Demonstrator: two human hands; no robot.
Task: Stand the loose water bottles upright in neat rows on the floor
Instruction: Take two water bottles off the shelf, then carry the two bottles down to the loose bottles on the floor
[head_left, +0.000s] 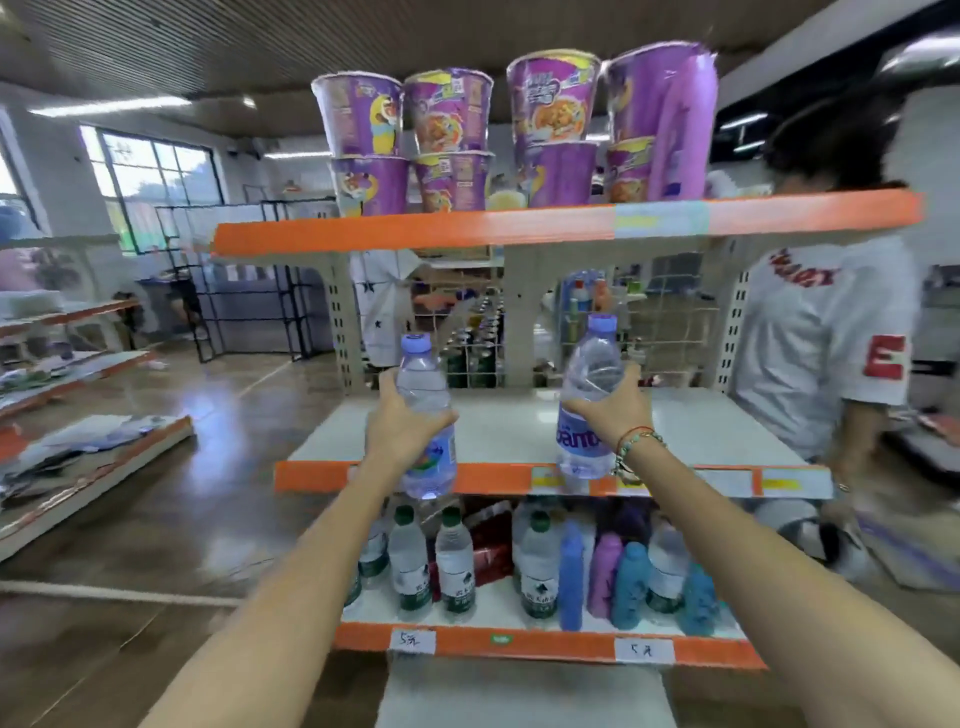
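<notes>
My left hand (400, 421) grips a clear water bottle (423, 374) with a pale purple cap and blue label, held upright in front of the middle shelf. My right hand (610, 410) grips a second such bottle (592, 364), tilted slightly left, its base at the shelf's front edge. Both bottles hang in the air above the white middle shelf board (519, 426), which has an orange front rail. Below it, the bottom shelf (545, 642) carries green-capped water bottles (455, 561) and coloured bottles (605, 571), all standing upright.
Purple noodle cups (519, 135) are stacked on the top shelf. A person in a white shirt (821, 343) stands close at the right of the rack. Another low shelf unit (78, 457) lies at the left. Brown glossy floor (208, 509) spreads left of the rack.
</notes>
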